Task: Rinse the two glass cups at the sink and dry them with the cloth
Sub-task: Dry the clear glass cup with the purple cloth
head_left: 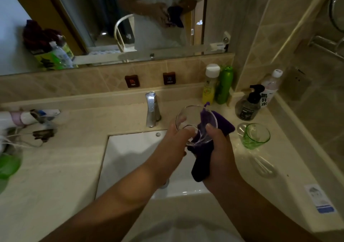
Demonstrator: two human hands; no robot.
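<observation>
Over the sink (130,159) we hold a clear glass cup (195,124), tilted, its mouth toward us. Our left hand (176,137) grips its body, fingers curled round it; our right hand (219,148) clasps a dark purple cloth (202,167) against the cup, part of it pushed inside. On the tabletop (55,176) at right: a green glass cup (256,136), upright, near the cloth but apart. Behind it: a dark pump bottle (248,105), a white-capped bottle (270,87), a yellow bottle (209,85), a green bottle (224,85). The tap (152,109) stands just left of the held cup. Clutter at far left, blurred.
</observation>
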